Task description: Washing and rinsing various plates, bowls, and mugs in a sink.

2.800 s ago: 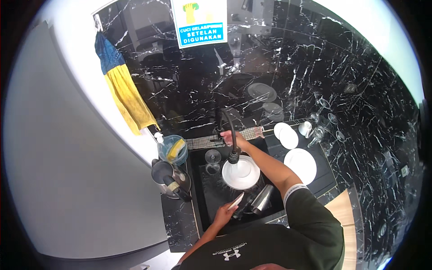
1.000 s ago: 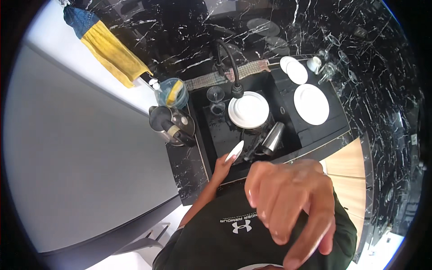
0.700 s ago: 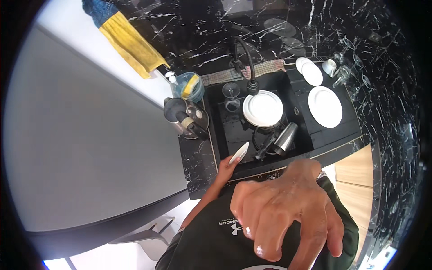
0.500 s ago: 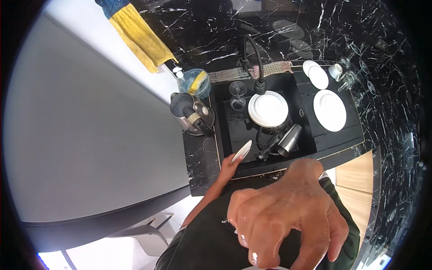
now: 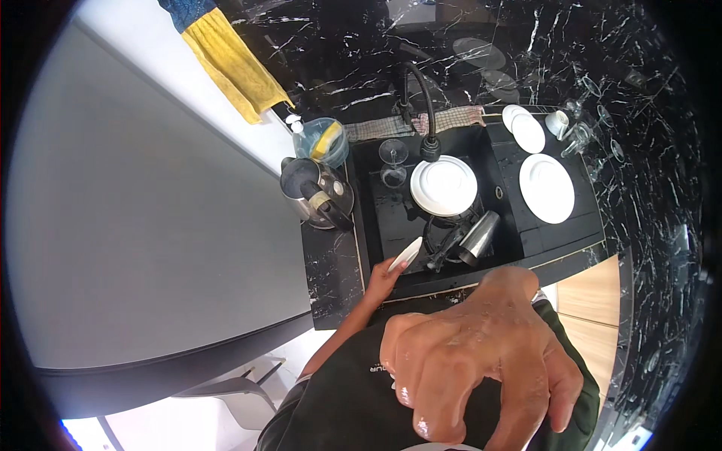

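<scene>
My left hand [image 5: 383, 279] is closed on the edge of a small white plate [image 5: 407, 254], which is tilted nearly edge-on over the sink's near left corner. Close to the camera, my wet right hand [image 5: 481, 361] looms large with fingers bent and apart, and I see nothing gripped in them. At the bottom edge by its fingertips shows a sliver of a white thing too cut off to name. In the black sink [image 5: 398, 218] lie stacked white plates [image 5: 444, 186], a steel tumbler [image 5: 479, 238], a black-handled object [image 5: 444, 255] and a stemmed glass [image 5: 393, 152].
Over the sink bends a black faucet [image 5: 430, 113]. Left of it stand an electric kettle [image 5: 320, 194] and a clear bowl [image 5: 338, 146] with a yellow sponge [image 5: 326, 140]. White plates [image 5: 547, 188], a white cup [image 5: 556, 122] and several glasses [image 5: 579, 139] occupy the right drainboard.
The view has shifted slightly, so the sink and dishes appear a little further left and lower. Both hands keep nearly the same pose, the left still holding the small plate.
</scene>
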Demonstrator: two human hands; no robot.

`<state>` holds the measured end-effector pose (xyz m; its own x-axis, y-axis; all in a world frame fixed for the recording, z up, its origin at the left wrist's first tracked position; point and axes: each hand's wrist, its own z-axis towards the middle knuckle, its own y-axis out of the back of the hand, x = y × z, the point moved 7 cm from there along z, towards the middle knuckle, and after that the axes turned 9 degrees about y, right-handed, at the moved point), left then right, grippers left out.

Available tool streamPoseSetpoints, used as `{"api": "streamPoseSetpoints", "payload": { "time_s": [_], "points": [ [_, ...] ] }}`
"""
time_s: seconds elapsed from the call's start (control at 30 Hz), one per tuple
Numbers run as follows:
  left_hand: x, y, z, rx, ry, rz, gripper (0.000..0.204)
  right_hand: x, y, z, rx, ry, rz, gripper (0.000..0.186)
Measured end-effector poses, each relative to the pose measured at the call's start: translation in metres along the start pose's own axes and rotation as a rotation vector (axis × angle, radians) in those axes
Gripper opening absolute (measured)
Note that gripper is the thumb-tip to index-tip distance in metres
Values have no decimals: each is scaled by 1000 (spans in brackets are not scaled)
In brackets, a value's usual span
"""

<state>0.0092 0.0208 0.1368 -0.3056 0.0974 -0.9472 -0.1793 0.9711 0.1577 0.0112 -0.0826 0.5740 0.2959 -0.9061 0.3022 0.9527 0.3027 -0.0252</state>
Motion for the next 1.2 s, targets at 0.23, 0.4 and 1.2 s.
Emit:
{"api": "streamPoseSetpoints", "payload": {
  "time_s": [0.23, 0.4, 1.2],
  "points": [
    [-1, -3, -4, -7, 51, -4, 34, -2, -1, -6, -30, -66, 89, 35],
    [-14, -13, 0, -15, 2, 34, 32, -22, 28, -19, -66, -232, -47, 32],
    [-8, -30, -13, 133, 114, 280, 35, -132, 70, -152, 1219, -1783, -816, 47]
  ]
}}
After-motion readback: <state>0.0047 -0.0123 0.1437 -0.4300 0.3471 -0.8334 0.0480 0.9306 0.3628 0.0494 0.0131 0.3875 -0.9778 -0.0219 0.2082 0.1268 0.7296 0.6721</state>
